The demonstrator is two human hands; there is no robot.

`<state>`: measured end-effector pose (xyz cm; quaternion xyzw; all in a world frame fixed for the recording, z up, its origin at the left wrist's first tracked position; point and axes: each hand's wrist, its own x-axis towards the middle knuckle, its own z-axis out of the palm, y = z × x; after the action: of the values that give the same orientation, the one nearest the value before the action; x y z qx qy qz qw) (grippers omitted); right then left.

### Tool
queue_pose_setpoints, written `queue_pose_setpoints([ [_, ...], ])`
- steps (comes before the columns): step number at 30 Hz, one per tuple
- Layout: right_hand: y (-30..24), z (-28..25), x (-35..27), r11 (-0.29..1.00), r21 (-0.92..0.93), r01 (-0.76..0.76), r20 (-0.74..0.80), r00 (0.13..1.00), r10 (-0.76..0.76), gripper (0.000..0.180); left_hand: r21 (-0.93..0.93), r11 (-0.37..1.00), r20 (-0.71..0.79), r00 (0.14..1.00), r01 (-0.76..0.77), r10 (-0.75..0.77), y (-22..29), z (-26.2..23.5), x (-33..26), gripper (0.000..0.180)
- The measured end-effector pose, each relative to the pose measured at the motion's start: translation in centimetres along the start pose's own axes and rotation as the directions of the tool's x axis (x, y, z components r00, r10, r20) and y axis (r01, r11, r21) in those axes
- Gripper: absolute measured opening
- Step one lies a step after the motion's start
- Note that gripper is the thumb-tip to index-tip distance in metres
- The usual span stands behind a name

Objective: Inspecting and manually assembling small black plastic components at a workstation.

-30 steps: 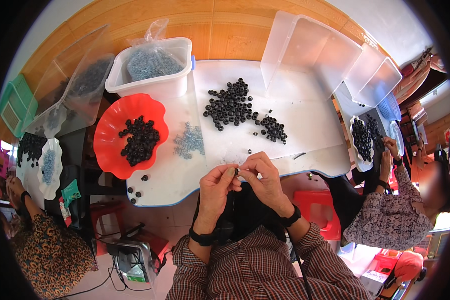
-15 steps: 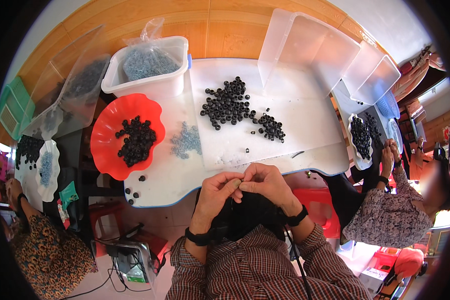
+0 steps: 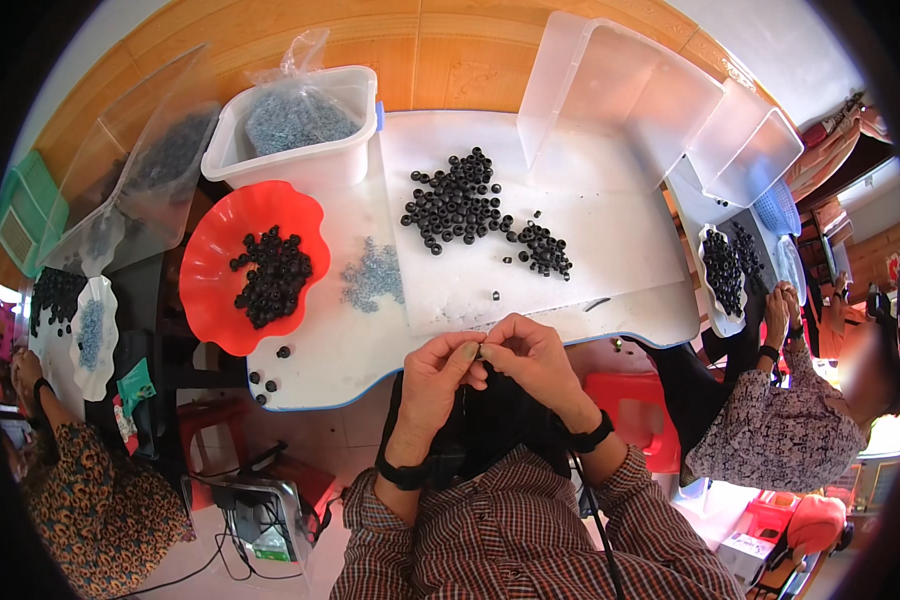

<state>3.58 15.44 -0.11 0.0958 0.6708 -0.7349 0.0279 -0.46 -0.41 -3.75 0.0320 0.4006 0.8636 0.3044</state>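
My left hand (image 3: 436, 378) and my right hand (image 3: 526, 358) meet fingertip to fingertip just below the near edge of the white table (image 3: 610, 240). Between the fingertips sits a small dark ring part (image 3: 479, 352), pinched from both sides. A heap of black rings (image 3: 460, 205) lies on the table beyond my hands, with a smaller cluster (image 3: 545, 250) to its right. A red wavy bowl (image 3: 210, 260) at the left holds more black rings. A little pile of small pale metal pieces (image 3: 373, 275) lies between the bowl and the heap.
A white tub (image 3: 290, 150) with a bag of grey pieces stands at the back left. Clear plastic boxes (image 3: 610, 85) stand at the back right. A person sits at the right working by a white dish of black rings (image 3: 722, 270); another person's arm (image 3: 30, 380) shows at the left.
My hands have drawn slightly closer to my body and stay joined on the small part. Nothing on the table has moved.
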Motion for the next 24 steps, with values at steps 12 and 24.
queue_pose_setpoints([
  [12,1.1,-1.1,3.0,0.703,-0.688,0.182,-0.229,0.864,-0.448,0.013,-0.036,0.999,-0.075,0.997,-0.031,0.028,0.0,-0.2,-0.1,0.02],
  [24,1.6,-1.7,4.6,0.46,-0.846,0.27,-0.086,0.782,-0.617,0.011,-0.107,0.994,-0.063,0.998,-0.018,0.011,0.7,0.1,0.1,0.021],
])
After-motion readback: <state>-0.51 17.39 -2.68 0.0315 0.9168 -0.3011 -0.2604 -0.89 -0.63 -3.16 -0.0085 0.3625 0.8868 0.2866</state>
